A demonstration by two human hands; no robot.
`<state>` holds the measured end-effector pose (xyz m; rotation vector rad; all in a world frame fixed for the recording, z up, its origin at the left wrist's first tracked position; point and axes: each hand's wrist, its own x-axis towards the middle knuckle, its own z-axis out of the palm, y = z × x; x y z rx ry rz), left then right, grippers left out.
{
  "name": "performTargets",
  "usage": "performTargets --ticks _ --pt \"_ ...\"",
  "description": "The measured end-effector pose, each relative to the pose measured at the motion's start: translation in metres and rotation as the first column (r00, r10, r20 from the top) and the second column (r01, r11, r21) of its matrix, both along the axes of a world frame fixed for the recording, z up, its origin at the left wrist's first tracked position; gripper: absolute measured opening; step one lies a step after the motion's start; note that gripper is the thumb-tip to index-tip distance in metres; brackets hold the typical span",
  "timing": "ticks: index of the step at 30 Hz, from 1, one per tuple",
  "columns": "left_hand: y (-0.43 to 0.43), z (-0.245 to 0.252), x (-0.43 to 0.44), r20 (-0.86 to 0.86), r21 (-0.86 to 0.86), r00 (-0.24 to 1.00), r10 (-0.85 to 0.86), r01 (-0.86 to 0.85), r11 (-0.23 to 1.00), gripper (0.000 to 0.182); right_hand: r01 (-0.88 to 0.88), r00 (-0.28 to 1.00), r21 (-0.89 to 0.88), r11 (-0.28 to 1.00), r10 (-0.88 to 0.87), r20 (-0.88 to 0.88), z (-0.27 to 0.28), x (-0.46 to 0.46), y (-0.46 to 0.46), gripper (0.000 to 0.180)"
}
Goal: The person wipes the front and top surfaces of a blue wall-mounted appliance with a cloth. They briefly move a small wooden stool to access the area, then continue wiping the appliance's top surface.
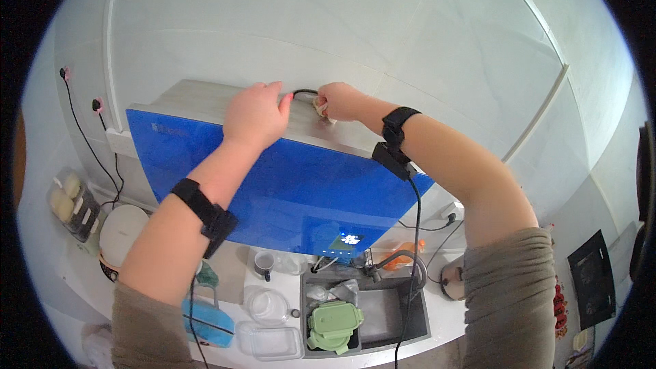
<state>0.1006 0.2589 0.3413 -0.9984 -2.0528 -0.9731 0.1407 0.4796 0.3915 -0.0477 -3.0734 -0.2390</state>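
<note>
A wall-mounted water heater [287, 189] with a blue glossy front and a lit display hangs before me. My left hand [256, 115] lies on its pale top near the front edge, thumb apart from the fingers. The fingertips are partly hidden. Beside that thumb a black cable [305, 91] curves across the back of the top towards my other hand. My right hand [338, 101] is closed on a crumpled pale cloth [321, 107] against the top, where the surface looks smeared or blurred.
Below are a grey sink [423, 312] with a faucet [405, 256], green lidded containers [335, 320], a mug [264, 263], a glass dish [277, 343] and a blue bag [210, 325]. Wrist-strap cables [416, 225] hang down. Plugged cords [82, 128] run along the left wall.
</note>
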Motion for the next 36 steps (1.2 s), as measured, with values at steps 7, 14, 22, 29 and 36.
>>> performTargets --ticks 7,14,22,29,36 --pt "-0.003 0.004 0.002 -0.025 -0.047 0.999 0.036 -0.037 0.998 0.03 0.254 0.967 0.186 0.949 -0.252 -0.035 0.002 0.063 0.053 0.017" --pt "-0.004 0.003 0.003 -0.018 -0.019 1.0 0.011 -0.012 1.0 0.03 0.395 0.88 0.365 0.843 -0.461 0.112 0.001 0.053 0.061 0.02" --pt "0.0 0.004 0.002 0.034 -0.014 0.999 -0.002 0.003 1.0 0.031 0.189 0.973 0.123 0.974 -0.203 0.11 0.002 0.038 0.004 0.016" --pt "0.0 0.0 -0.002 -0.027 0.029 1.0 0.001 0.0 1.0 0.032 0.084 0.96 -0.14 0.987 -0.042 0.278 0.023 0.099 -0.012 0.013" --pt "0.002 -0.002 -0.006 0.031 -0.082 0.999 0.029 -0.027 0.996 0.037 0.068 0.856 -0.896 0.439 -0.487 -0.173 0.047 0.233 0.025 0.022"
